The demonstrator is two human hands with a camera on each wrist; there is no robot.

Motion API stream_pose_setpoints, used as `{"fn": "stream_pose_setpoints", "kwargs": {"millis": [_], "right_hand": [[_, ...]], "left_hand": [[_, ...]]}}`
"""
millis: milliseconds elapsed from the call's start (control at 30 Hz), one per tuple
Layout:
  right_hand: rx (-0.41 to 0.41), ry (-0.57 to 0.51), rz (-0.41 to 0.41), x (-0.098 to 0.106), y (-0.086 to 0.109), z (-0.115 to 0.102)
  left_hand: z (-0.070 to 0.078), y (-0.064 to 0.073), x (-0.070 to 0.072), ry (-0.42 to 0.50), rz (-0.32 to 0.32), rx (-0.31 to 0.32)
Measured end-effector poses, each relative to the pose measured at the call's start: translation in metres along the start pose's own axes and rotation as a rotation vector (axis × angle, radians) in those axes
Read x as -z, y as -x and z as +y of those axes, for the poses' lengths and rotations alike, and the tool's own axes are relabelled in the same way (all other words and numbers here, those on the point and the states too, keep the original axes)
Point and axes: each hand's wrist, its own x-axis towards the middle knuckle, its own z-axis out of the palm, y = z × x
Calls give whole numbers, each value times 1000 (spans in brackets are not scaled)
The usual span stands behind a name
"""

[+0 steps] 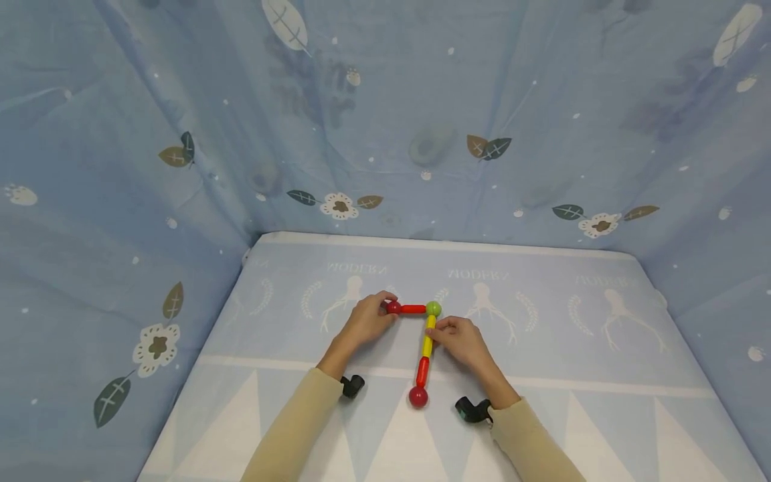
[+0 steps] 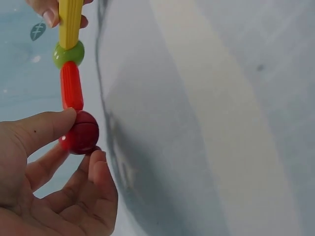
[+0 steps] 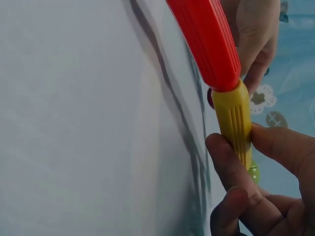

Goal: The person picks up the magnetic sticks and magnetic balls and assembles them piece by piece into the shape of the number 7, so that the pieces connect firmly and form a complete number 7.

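Note:
My left hand (image 1: 369, 318) pinches a dark red ball (image 1: 394, 307) between thumb and fingers. From that ball a short red rod (image 1: 413, 309) runs right to a green ball (image 1: 433, 308). A yellow rod (image 1: 429, 338) joins the green ball and comes toward me, and my right hand (image 1: 462, 340) pinches it. Its near end meets another red rod (image 1: 423, 372), tipped by a larger red ball (image 1: 418, 397). All these pieces form one bent chain. In the right wrist view the yellow rod (image 3: 233, 118) sits between thumb and fingertips, end to end with the red rod (image 3: 209, 44).
A patterned cloth (image 1: 542, 348) in pale blue and white covers the table. Blue curtains (image 1: 385, 120) with leaf and flower prints stand behind it and at both sides. Black wrist devices (image 1: 472, 410) are strapped near both sleeves.

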Motion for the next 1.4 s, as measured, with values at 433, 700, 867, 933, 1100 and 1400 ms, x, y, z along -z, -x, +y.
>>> {"fn": "stream_pose_setpoints", "kwargs": {"millis": [433, 700, 867, 933, 1100, 1400], "right_hand": [[-24, 41, 12, 12, -32, 6], [-46, 35, 26, 12, -37, 3], [-78, 37, 48, 9, -36, 0], [-88, 45, 56, 8, -36, 0], [-62, 98, 86, 7, -35, 1], [-44, 123, 64, 5, -38, 6]], "left_hand": [[2, -29, -10, -2, 30, 40], [4, -38, -11, -30, 47, 46], [2, -41, -11, -35, 59, 35], [1, -42, -12, -37, 56, 30], [-2, -43, -12, -27, 19, 27], [-2, -45, -12, -41, -22, 66]]}}
